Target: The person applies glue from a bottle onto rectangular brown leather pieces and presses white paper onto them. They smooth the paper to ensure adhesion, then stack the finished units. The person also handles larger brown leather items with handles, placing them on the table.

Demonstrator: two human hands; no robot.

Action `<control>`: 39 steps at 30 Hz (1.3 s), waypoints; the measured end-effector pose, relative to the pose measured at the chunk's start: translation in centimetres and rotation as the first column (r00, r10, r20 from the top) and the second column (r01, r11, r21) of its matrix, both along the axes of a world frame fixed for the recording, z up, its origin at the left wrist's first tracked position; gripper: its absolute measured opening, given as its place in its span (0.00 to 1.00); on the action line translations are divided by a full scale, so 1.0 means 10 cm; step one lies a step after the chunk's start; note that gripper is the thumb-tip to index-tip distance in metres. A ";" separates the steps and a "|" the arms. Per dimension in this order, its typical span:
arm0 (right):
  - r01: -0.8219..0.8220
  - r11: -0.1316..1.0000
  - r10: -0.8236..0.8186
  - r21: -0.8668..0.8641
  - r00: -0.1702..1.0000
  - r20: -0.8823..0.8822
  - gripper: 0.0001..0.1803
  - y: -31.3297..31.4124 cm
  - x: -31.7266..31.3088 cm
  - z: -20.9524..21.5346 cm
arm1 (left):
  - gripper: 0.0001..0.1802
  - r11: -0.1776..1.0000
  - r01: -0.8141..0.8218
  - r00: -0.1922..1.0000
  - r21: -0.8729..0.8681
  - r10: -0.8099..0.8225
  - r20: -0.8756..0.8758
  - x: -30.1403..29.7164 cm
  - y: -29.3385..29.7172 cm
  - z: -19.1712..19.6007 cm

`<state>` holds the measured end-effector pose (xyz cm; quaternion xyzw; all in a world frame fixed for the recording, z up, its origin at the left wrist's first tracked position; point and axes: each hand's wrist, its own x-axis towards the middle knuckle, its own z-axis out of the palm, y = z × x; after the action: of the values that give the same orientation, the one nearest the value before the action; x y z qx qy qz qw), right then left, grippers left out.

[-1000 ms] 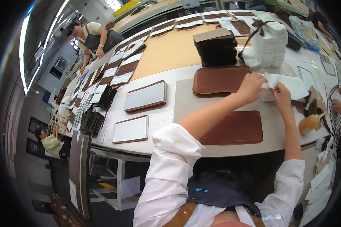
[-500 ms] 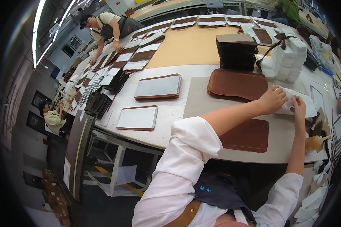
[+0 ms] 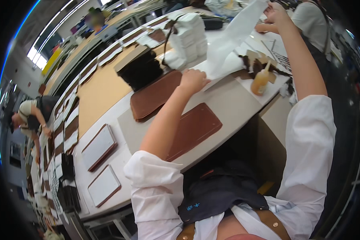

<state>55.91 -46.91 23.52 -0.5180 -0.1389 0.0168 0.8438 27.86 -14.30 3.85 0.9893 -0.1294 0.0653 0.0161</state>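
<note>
A thin white sheet (image 3: 234,38), limp and faintly creased, hangs stretched above the tabletop's (image 3: 232,102) right edge, its top pinched in the raised right hand (image 3: 277,14), its bottom gripped by the closed left hand (image 3: 193,80).

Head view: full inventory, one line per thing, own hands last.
white sheet: 1, white, held up over the bench between both hands
brown panels: 2, brown, flat on the bench by the left forearm
dark stack: 1, black with tan top, behind the far panel
white stack: 1, white, right of the dark stack
bottle: 1, amber, near the right bench edge
white-faced boards: 2, white with brown rims, left end of the bench
bench: 1, pale top
co-worker: 1, far left, bent over another table
left hand: grip on the sheet's lower end
right hand: grip on the sheet's upper end
</note>
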 end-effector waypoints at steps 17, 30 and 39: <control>0.279 0.799 0.317 -0.532 0.557 0.767 0.15 1.31 -3.11 0.09 | 0.20 -0.111 -0.076 0.904 -0.991 -0.427 -0.022 -0.53 -0.17 2.20; -0.036 0.957 0.261 -0.289 0.544 0.797 0.29 1.96 -3.73 -0.19 | 0.21 0.845 -0.205 0.977 -0.494 0.202 -0.061 -2.01 0.34 2.55; -0.487 0.548 0.769 -0.680 0.612 0.181 0.17 1.81 -3.62 -0.76 | 0.24 0.781 -0.147 0.986 -0.608 0.165 -0.026 -2.45 0.71 2.84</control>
<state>19.73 -28.80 15.89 -0.6426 -0.5050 0.2455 0.5213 3.37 -7.16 32.21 0.9380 -0.0196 0.1185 0.3252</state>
